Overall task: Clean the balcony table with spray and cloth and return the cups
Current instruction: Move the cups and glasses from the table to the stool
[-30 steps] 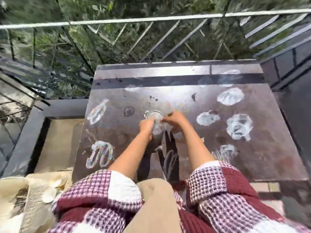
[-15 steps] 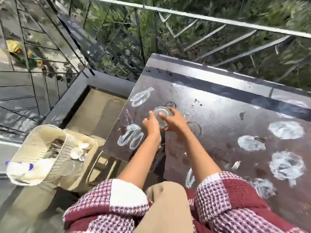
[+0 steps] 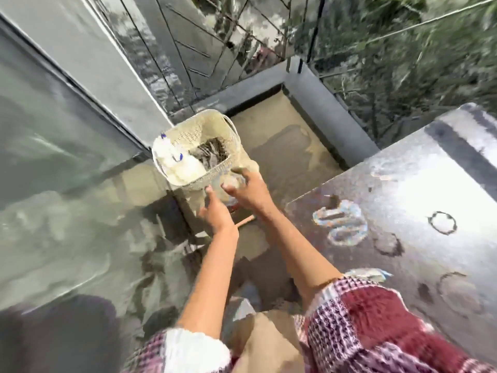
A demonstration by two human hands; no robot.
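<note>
One cup (image 3: 231,184) in play, clear glass, blurred. The right hand (image 3: 251,193) has its fingers curled round it, off the tabletop (image 3: 419,189) and just beside the near rim of the basket (image 3: 185,133). The left hand (image 3: 216,214) is below, fingers spread and loose, holding nothing; whether it touches the cup cannot be told.

Judged stage: early, clearing before cleaning. The tabletop is unwiped, with white smears (image 3: 340,224) and dark ring marks (image 3: 442,222) across it. No other cup shows on it. Left to do: park the cup, spray, wipe, return the cups.

The basket holds a white bottle (image 3: 174,162) with blue parts, likely the spray, and something dark (image 3: 215,152), perhaps the cloth. The bottle fills its left side, so free room looks tight. Railing (image 3: 215,36) behind.
</note>
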